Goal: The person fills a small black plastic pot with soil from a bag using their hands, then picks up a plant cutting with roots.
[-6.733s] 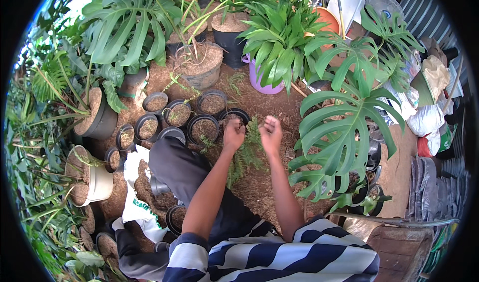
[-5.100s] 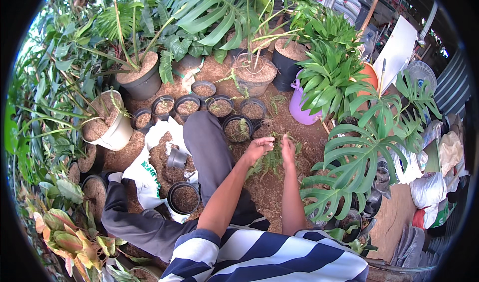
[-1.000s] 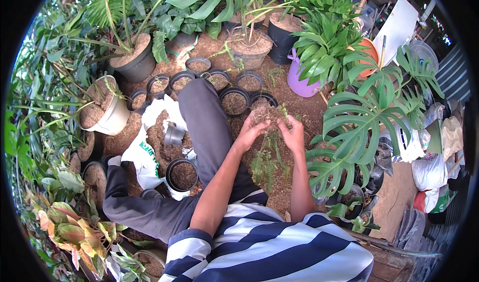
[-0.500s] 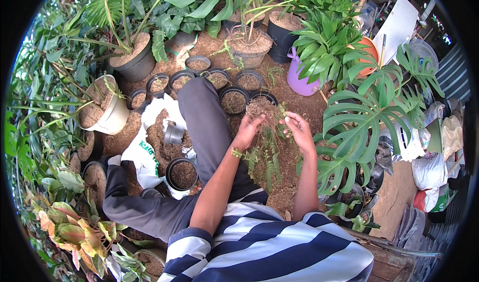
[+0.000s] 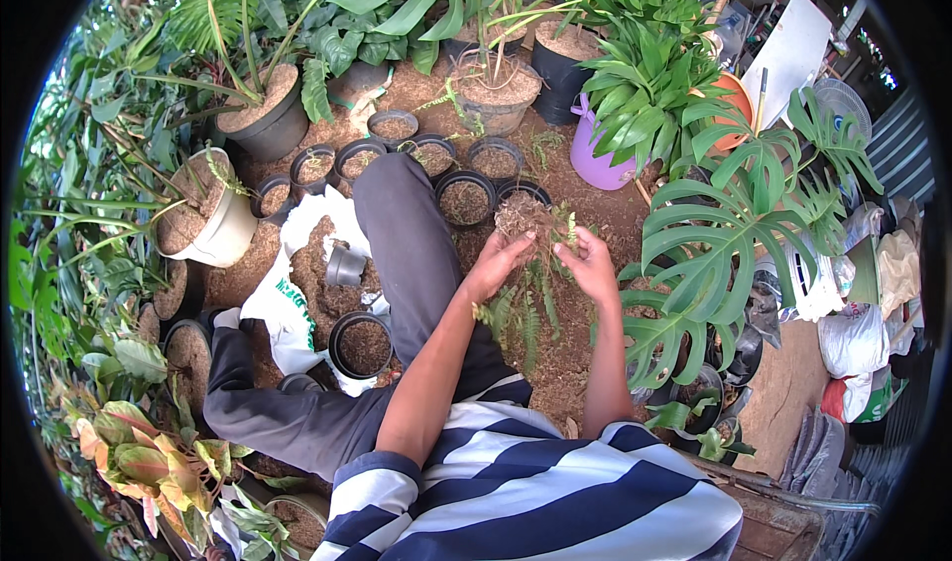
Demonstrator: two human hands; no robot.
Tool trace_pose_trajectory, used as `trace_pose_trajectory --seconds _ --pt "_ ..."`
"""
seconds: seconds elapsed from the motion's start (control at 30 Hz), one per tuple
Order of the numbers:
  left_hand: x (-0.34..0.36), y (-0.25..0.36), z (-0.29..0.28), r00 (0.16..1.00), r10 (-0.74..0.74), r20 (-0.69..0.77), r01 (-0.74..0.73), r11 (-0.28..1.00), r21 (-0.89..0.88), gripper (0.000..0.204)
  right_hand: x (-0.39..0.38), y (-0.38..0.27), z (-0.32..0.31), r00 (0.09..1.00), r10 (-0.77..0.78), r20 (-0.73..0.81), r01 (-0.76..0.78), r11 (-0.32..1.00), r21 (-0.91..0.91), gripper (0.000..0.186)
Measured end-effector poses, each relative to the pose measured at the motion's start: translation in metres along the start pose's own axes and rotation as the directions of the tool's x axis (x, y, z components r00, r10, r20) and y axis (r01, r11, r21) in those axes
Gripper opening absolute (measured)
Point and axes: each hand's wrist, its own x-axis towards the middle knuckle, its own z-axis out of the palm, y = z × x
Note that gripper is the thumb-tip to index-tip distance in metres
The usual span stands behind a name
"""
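One root clump (image 5: 519, 215) in left hand (image 5: 499, 261)

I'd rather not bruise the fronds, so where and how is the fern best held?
Probably by the root clump, from the left, as the left hand does: it is a compact bundle at the fern's far end, while the thin fronds trail the opposite way.

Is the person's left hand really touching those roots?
Touching. The head view shows the left hand holding the roots, its thumb pressed against their near edge with no gap.
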Motion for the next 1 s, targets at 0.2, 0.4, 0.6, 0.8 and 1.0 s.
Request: trace_pose_trajectory --seconds 0.2,0.4,0.6,0.8,1.0 --pt "0.003 -0.003 -0.006 0.999 0.034 -0.004 -0.034 0.995 0.089 0.035 0.000 -0.026 0.012 0.990 -0.084 -0.113 0.034 0.922 -0.385 0.021" --pt "0.004 -0.004 -0.008 0.998 0.050 0.029 -0.055 0.983 0.177 0.029 -0.001 -0.040 0.014 0.964 -0.152 -0.219 0.055 0.916 -0.396 0.022" --pt "0.004 -0.002 -0.006 0.998 0.038 0.055 -0.054 0.946 0.320 0.024 0.003 -0.031 0.010 0.951 -0.178 -0.254 0.052 0.898 -0.437 0.020" --pt "0.004 -0.003 -0.004 0.988 0.149 0.023 -0.150 0.952 0.266 0.022 0.005 -0.027 0.017 0.969 -0.146 -0.200 0.070 0.936 -0.345 0.027" --pt "0.002 -0.004 0.003 0.971 0.231 0.064 -0.240 0.937 0.255 0.024 0.006 -0.026 0.023 0.974 -0.074 -0.213 0.002 0.947 -0.322 0.035"
